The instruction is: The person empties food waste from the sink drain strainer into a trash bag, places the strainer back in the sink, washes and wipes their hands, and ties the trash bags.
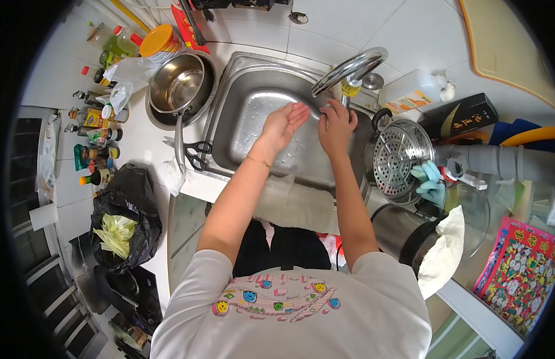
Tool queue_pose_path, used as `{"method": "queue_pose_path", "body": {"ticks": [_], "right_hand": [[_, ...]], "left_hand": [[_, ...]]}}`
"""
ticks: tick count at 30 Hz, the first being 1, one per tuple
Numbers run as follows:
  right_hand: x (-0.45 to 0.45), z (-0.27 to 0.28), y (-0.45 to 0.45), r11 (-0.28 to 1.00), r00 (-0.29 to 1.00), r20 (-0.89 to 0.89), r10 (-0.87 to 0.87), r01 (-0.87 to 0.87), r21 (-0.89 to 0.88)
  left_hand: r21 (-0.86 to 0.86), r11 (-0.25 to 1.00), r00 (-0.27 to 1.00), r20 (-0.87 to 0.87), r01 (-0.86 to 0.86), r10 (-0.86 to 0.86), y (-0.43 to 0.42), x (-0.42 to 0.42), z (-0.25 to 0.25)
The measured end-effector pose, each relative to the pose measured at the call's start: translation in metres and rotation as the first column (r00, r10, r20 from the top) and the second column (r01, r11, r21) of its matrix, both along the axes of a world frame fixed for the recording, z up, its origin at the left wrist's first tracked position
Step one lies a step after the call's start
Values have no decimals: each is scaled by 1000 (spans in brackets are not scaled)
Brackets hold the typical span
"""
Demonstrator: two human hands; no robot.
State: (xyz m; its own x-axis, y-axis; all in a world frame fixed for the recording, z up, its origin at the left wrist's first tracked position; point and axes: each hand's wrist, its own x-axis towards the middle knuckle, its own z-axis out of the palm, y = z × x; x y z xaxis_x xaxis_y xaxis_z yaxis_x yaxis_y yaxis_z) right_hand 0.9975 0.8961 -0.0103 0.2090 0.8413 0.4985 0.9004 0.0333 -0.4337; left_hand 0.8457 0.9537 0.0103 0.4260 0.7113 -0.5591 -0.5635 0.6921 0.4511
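Note:
My left hand [284, 127] is held over the stainless steel sink [226, 113], palm turned up and fingers stretched out. Nothing lies in it. Beside it, my right hand [335, 130] hovers over the sink's right part, back upward, its fingers slightly bent and spread, with nothing visible in them. Just beyond my right fingertips stands the chrome faucet [352, 63] with a yellow tag [350, 89]; whether they touch its base I cannot tell. Water drops dot the sink bottom. A pale cloth [289, 203] hangs over the sink's front edge.
Left of the sink are a steel pot [177, 84], scissors [198, 155] and a black bag [125, 197] with cabbage leaves [116, 234]. To the right are a steamer pot [400, 161], light blue gloves [430, 182], a black box [460, 116] and a larger pot [397, 230].

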Motion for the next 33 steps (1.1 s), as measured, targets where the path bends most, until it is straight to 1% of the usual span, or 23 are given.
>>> {"method": "queue_pose_path", "body": {"ticks": [1,4,7,8,9,10,11,13,14,15,16,17,19,20,23,24,26,28,29,30,31,32,33], "right_hand": [[0,1,-2,1000,1000,-4,-4,4,-10],[0,13,0,997,976,-211,50,-37,68],[-17,21,4,980,851,-505,145,-53,192],[-20,21,5,993,772,-627,100,-40,109],[-23,17,7,999,677,-734,44,-40,23],[-24,13,8,997,569,-822,-22,-52,-62],[-24,9,11,990,437,-899,-20,-118,-80],[-20,0,24,965,151,-988,-40,-252,-78],[-20,-6,33,954,-172,-984,-52,-301,2],[-22,-5,42,941,-477,-876,-75,-324,96],[-27,-5,46,928,-729,-676,-110,-318,192],[-32,-6,51,917,-734,-665,-137,-348,194],[-56,40,57,892,-741,-643,-194,-407,200],[-59,9,74,915,-747,-645,-164,-359,183],[-69,11,87,928,-699,-689,-195,-359,101],[-70,26,84,899,-596,-764,-246,-435,50],[-73,47,79,895,-541,-817,-201,-441,72],[-68,42,75,884,-465,-868,-176,-462,69],[-59,29,71,877,-418,-892,-173,-478,54],[-54,34,63,870,-369,-914,-170,-492,37],[-52,38,54,886,-247,-955,-164,-463,-32],[-51,41,42,900,-120,-979,-163,-425,-98],[-49,48,31,912,9,-986,-168,-378,-159]], "left_hand": [[-16,1000,1000,23,-12,12,0,1,0],[-46,999,999,42,-24,26,5,10,-3],[-51,999,998,52,-18,21,11,22,-5],[-50,999,998,56,-12,15,13,25,-5],[48,994,995,11,103,-103,18,24,-5],[139,965,975,-46,221,-216,23,22,-5],[218,915,940,-112,339,-321,23,21,-6],[291,901,936,-242,322,-257,19,25,6],[329,889,927,-303,317,-219,17,29,15],[375,880,913,-383,291,-139,16,31,23],[421,867,889,-455,268,-54,14,33,31],[466,850,854,-518,247,36,12,32,39],[576,775,874,-482,259,66,14,22,48],[614,744,878,-472,262,81,15,16,55],[666,684,873,-480,297,89,15,2,84],[680,662,870,-485,314,86,14,0,93],[715,594,849,-519,367,101,12,-2,108],[746,497,810,-570,443,133,7,-2,116],[760,425,782,-600,492,169,6,-4,118],[767,352,753,-623,536,211,5,-5,120],[766,276,725,-640,580,253,3,-4,122],[739,383,770,-630,553,104,-4,0,121],[695,418,760,-650,585,17,-10,4,123]]}}
